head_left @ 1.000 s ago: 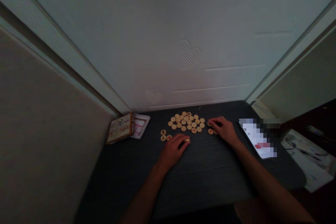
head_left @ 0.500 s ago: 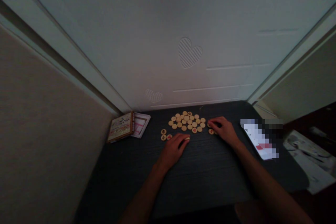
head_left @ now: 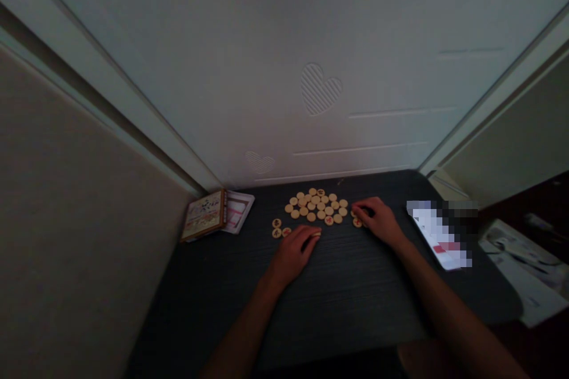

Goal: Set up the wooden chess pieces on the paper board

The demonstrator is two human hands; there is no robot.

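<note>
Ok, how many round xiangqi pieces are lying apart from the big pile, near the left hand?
3. One xiangqi piece sits uppermost, a second just below it, and a third to their right, next to the left hand. All lie left of the pile. The hand could hide another.

One left hand [head_left: 293, 254], one right hand [head_left: 377, 220], roughly thirty xiangqi pieces [head_left: 315, 206], one booklet [head_left: 203, 215], one paper card [head_left: 237, 212], one pixelated slip [head_left: 438, 234], one printed sheet [head_left: 520, 266] and two wall hearts [head_left: 320, 89] show.
</note>
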